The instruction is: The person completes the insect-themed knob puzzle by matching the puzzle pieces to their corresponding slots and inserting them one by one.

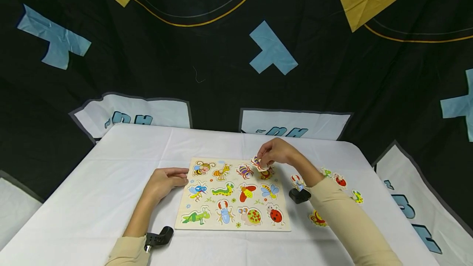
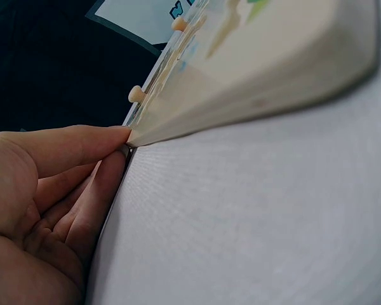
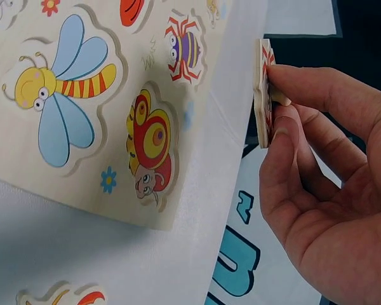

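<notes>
A pale wooden puzzle board (image 1: 242, 226) printed with insects lies flat on the white table. At its left edge rests my left hand (image 1: 162, 182), fingertips right at the side of the board. My right hand (image 1: 278, 152) is raised over the far right corner. Its thumb and fingers pinch a spider puzzle piece (image 3: 262, 95) by the small knob on its back side, and the piece is tilted on edge in the right wrist view. Close by on the board are the printed spider slot (image 3: 184, 51) and the butterfly slot (image 3: 152, 143).
Right of the board lie loose pieces: a beetle (image 1: 297, 181), a ladybug (image 1: 339, 180), a caterpillar (image 1: 357, 196) and a butterfly (image 1: 318, 218). Wooden knobs (image 2: 136, 94) stick up along the board's left side. A black cloth (image 1: 207, 60) hangs behind the table (image 1: 122, 155).
</notes>
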The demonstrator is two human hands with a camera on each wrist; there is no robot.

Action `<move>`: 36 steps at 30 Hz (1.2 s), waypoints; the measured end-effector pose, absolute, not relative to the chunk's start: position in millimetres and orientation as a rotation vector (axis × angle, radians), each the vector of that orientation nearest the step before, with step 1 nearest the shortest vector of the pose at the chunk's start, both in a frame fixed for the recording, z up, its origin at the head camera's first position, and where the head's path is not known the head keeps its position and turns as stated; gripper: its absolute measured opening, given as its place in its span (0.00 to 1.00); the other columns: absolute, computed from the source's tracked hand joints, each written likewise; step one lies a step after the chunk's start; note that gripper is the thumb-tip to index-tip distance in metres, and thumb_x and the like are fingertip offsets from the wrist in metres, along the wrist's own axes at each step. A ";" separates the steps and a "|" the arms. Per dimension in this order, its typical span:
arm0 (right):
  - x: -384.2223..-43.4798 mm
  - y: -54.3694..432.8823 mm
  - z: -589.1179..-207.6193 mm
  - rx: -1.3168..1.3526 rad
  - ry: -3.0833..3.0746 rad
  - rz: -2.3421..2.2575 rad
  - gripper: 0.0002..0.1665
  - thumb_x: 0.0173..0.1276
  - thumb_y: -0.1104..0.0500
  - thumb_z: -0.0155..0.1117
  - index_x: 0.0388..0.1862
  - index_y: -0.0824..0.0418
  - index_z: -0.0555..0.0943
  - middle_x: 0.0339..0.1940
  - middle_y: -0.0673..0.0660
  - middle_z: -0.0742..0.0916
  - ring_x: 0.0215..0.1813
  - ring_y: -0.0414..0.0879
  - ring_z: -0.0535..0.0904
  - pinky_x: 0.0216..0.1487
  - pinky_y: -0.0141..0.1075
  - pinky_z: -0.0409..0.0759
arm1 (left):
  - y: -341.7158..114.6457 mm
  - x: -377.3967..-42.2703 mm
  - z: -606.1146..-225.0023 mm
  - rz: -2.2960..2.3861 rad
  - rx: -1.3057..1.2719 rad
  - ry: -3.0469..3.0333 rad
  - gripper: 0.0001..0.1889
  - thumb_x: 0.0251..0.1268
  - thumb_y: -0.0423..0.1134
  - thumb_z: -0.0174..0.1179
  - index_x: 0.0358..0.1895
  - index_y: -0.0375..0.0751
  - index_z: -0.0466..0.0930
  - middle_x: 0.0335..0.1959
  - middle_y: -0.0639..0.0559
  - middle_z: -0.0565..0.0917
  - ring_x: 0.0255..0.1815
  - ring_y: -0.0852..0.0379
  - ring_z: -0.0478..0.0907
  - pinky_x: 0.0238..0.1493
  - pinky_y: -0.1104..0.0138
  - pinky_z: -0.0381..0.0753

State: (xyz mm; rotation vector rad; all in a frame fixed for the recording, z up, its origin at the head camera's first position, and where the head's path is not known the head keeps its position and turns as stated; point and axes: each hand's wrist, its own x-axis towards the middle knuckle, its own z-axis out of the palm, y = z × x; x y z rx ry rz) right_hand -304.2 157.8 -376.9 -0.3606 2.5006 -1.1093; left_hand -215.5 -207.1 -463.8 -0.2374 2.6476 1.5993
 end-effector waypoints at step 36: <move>-315.5 124.5 -401.0 -0.195 2.569 -1.081 0.08 0.53 0.62 0.81 0.31 0.58 0.89 0.32 0.53 0.89 0.33 0.46 0.78 0.44 0.42 0.83 | -208.9 -217.7 -467.2 1.637 -0.234 2.622 0.22 0.57 0.37 0.73 0.56 0.39 0.86 0.38 0.51 0.91 0.39 0.64 0.84 0.46 0.72 0.75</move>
